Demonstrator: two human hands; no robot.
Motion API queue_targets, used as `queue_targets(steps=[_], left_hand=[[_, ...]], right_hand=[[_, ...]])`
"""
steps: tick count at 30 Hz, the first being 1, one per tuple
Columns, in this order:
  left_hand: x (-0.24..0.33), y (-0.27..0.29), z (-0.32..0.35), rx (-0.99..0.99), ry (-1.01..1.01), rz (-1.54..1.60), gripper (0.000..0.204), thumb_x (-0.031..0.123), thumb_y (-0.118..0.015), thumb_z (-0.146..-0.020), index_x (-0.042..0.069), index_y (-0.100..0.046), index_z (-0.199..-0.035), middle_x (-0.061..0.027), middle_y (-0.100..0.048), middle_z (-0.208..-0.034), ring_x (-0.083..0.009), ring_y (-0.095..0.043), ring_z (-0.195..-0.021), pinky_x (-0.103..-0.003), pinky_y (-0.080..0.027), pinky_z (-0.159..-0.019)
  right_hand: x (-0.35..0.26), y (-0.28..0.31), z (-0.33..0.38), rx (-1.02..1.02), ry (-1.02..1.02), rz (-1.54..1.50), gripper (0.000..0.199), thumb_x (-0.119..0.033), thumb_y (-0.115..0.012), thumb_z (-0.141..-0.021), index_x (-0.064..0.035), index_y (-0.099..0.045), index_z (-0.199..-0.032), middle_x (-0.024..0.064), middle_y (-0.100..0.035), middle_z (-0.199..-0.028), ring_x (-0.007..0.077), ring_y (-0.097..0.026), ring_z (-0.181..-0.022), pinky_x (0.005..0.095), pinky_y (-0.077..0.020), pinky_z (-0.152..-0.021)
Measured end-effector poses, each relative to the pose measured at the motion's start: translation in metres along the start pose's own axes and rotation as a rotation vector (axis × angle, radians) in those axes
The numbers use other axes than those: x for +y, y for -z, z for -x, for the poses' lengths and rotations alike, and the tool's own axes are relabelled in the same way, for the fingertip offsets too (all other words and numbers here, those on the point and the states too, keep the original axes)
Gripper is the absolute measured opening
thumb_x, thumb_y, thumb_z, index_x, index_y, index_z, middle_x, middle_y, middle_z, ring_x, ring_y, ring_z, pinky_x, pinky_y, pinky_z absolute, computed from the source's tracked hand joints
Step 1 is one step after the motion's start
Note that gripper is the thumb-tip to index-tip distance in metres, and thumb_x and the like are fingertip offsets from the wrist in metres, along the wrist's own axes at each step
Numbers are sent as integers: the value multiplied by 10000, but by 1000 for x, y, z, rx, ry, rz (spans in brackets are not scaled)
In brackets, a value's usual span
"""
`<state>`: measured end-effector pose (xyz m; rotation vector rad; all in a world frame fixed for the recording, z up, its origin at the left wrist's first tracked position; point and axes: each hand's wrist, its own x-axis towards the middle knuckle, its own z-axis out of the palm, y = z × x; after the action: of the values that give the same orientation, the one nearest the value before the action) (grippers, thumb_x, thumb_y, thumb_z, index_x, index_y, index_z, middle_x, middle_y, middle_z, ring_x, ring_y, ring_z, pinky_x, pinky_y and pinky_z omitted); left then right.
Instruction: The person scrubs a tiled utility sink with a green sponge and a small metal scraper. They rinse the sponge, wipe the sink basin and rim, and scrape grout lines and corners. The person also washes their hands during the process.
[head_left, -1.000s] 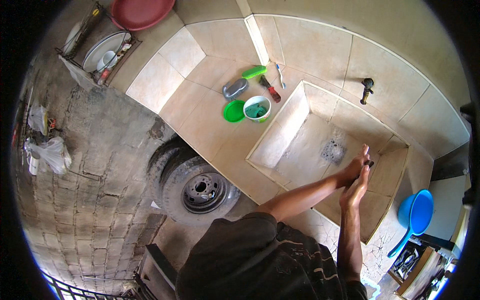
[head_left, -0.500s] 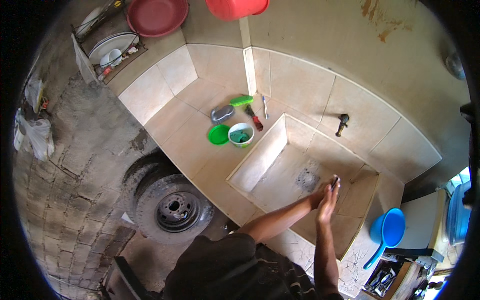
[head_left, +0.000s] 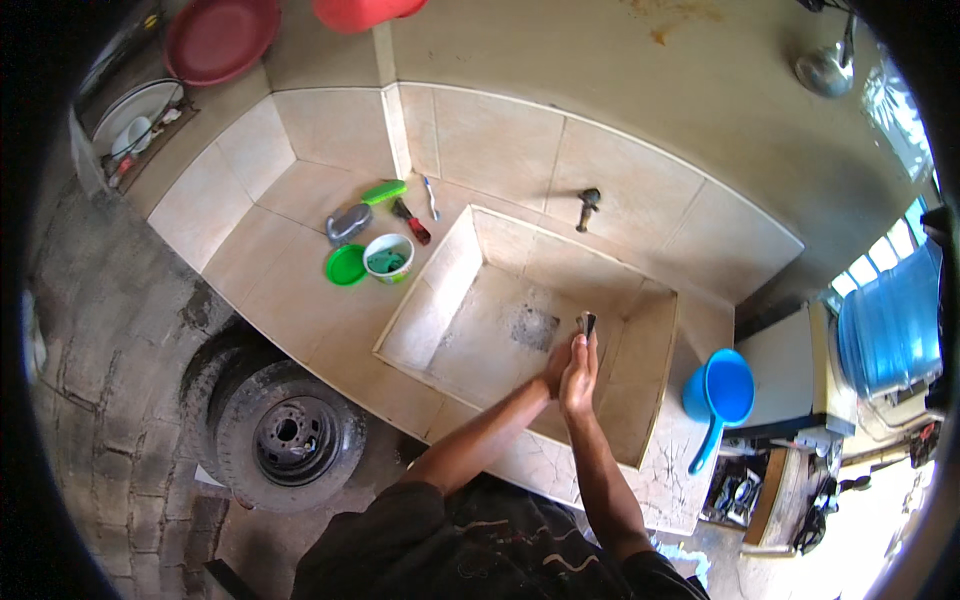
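Note:
Over the tiled sink point(head_left: 480, 390), my two hands are pressed together. My right hand point(head_left: 580, 372) lies against my left hand point(head_left: 556, 370), which it partly covers. A small, narrow, dark thing with a pale edge point(head_left: 589, 323) pokes out at the fingertips, apparently held between the hands; its kind I cannot make out. On the counter left of the sink stands a white tub point(head_left: 388, 260) with green stuff inside. Around it lie its green lid point(head_left: 346, 265), a grey brush point(head_left: 348, 224), a bright green brush point(head_left: 383, 192), a red-handled brush point(head_left: 412, 222) and a toothbrush point(head_left: 431, 198).
A dark tap point(head_left: 587, 208) juts from the wall above the sink. To the right stands a blue dipper point(head_left: 728, 385). Tyres point(head_left: 290, 435) lean below the counter at left. A ladle point(head_left: 826, 70) hangs on the wall; a blue water jug point(head_left: 890, 330) is at far right.
The view has swung to the right, so the sink and counter sit further left in it. My hands stay pressed together over the sink, with more of the dark thing showing.

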<state>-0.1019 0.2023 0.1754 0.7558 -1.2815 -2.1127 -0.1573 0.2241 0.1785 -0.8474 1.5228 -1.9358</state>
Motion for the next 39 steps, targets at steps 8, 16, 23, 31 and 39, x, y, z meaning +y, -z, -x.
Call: queue_targets(steps=[8, 16, 23, 31, 39], left_hand=[[-6, -23, 24, -163, 353, 502, 471, 450, -423, -919, 98, -507, -1220, -16, -535, -1226, -137, -494, -1109, -311, -383, -972], [6, 30, 39, -483, 455, 234, 212, 158, -534, -898, 25, -538, -1062, -89, -616, -959, -207, -633, -811, -328, -542, -719], [20, 69, 39, -236, 361, 425, 191, -7, -539, -805, 117, -484, -940, -85, -561, -1020, -212, -584, -945, -403, -499, -824], [-7, 109, 31, -253, -303, -209, 432, 246, -381, -954, 4, -373, -1311, -153, -378, -1363, -248, -281, -1305, -369, -180, -1089], [36, 163, 40, -442, -509, -270, 535, 301, -315, -965, -32, -262, -1380, -221, -137, -1478, -304, -57, -1390, -362, -71, -1118]], right_hand=[[-15, 34, 22, 238, 323, 857, 599, -391, -344, -928, 6, -282, -1372, 276, -386, -1292, 421, -371, -1193, 481, -275, -1006], [-35, 83, 64, -237, -83, -28, 517, -134, -548, -880, -56, -347, -1350, 169, -409, -1249, 229, -451, -1098, 317, -385, -914], [-19, 56, 67, 287, -87, 54, 171, -90, -630, -831, 11, -581, -961, 45, -625, -846, 116, -579, -774, 253, -466, -733], [37, -101, 99, 261, -2, -48, 366, -223, -346, -936, -32, -347, -1248, 108, -460, -1178, 210, -460, -1077, 335, -370, -944], [8, -175, 88, 318, -198, -107, 619, -438, -287, -962, 9, -265, -1390, 126, -286, -1436, 235, -238, -1333, 339, -156, -1094]])
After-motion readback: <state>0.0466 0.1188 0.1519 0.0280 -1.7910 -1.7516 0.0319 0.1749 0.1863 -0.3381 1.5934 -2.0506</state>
